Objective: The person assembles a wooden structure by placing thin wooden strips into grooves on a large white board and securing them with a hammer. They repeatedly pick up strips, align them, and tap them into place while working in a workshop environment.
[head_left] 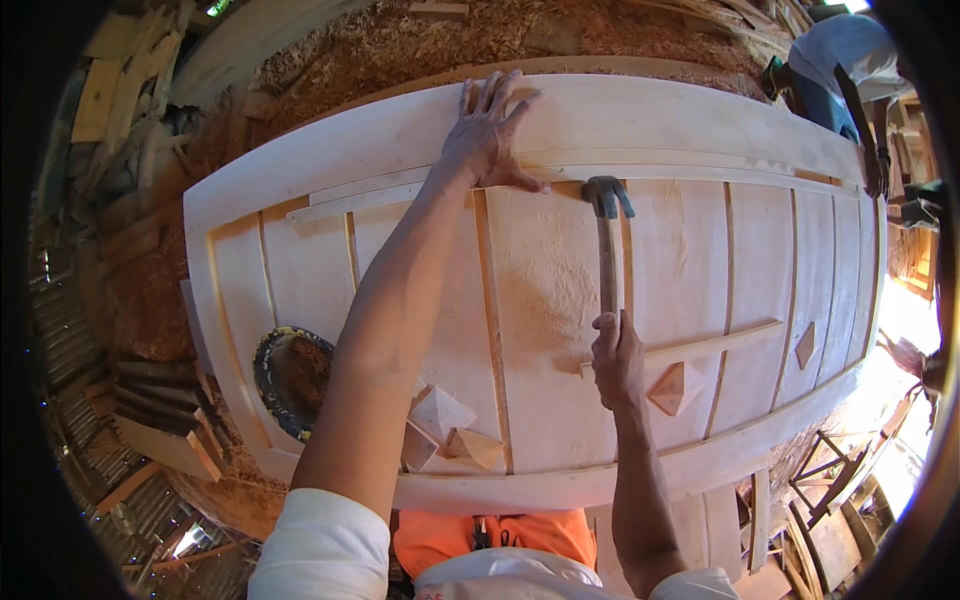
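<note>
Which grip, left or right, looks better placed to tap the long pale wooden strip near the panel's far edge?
Likely the right grip: it's closed around a wooden-handled, dark-headed claw hammer, close to the long pale strip. The left grip is spread open, toolless.

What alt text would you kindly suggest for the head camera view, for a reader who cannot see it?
The right hand grips a claw hammer, its head beside a thin wooden strip, while the left hand spreads over the far side of a large framed wooden panel. Pyramid-shaped wooden blocks and a round black dish lie on it.
</note>
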The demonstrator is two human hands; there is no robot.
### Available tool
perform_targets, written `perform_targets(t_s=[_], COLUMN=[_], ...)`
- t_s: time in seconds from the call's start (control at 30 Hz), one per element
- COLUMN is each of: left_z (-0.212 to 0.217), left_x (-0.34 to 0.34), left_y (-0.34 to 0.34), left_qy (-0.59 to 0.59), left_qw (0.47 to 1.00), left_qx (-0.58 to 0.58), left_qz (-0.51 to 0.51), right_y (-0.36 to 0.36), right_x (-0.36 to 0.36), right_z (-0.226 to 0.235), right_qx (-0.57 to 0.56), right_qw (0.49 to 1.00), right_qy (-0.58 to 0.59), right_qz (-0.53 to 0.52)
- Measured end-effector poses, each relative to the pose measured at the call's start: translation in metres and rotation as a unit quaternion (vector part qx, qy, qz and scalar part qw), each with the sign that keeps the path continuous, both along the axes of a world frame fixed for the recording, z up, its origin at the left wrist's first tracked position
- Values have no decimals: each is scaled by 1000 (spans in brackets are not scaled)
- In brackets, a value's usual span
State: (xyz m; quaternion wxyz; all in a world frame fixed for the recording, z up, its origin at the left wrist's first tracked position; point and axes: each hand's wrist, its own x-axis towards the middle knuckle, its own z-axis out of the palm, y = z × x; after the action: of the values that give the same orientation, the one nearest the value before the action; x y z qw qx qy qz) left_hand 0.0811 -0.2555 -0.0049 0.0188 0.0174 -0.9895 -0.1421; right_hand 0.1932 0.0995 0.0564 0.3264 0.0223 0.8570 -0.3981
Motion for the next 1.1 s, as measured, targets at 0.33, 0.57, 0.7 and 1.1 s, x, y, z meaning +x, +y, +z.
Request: perform_targets(t_s=[0.33, 0.57, 0.7, 1.1], left_z=[3, 6, 0, 6], left_x=[-2, -3, 1, -2], left_y=[1, 1, 3, 0], left_qy=[-33, -8, 14, 14], left_qw=[999, 1000, 1000, 1000], left_qx=[-10, -9, 16, 4], left_qz=[5, -6, 3, 9], right_y=[-30, -31, -26, -24], right_x=[-10, -32, -32, -53], right_z=[48, 50, 56, 56], right_qx=[-100, -92, -43, 36], right_qw=[987, 991, 982, 983], right_qy=[115, 86, 151, 125], right_qz=[45, -40, 105, 129])
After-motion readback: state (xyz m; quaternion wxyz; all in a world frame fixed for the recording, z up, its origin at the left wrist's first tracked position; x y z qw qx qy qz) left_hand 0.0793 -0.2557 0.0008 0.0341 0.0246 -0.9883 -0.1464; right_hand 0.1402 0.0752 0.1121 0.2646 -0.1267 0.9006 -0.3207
